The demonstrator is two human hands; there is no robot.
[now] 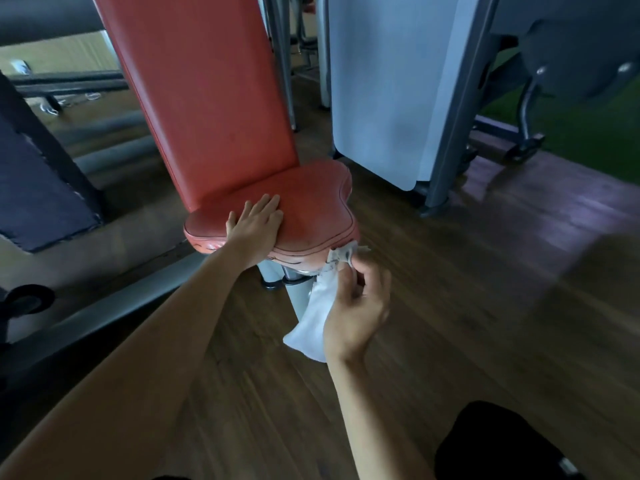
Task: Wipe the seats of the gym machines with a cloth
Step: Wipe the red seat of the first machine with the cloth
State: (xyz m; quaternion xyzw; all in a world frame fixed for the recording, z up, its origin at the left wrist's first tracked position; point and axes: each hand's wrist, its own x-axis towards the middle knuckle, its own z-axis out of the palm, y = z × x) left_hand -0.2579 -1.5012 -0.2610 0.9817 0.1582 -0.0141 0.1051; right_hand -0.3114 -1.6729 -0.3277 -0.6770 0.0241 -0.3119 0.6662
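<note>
On seat, left hand lies flat; right hand pinches cloth.

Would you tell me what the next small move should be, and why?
Probably drag the cloth leftward along the front edge of the seat: the right hand pinches it at the near right corner, while the left hand rests flat on top.

Dim gym room around me.
Brown plank floor under me, white panel ahead, green turf far right.
</note>
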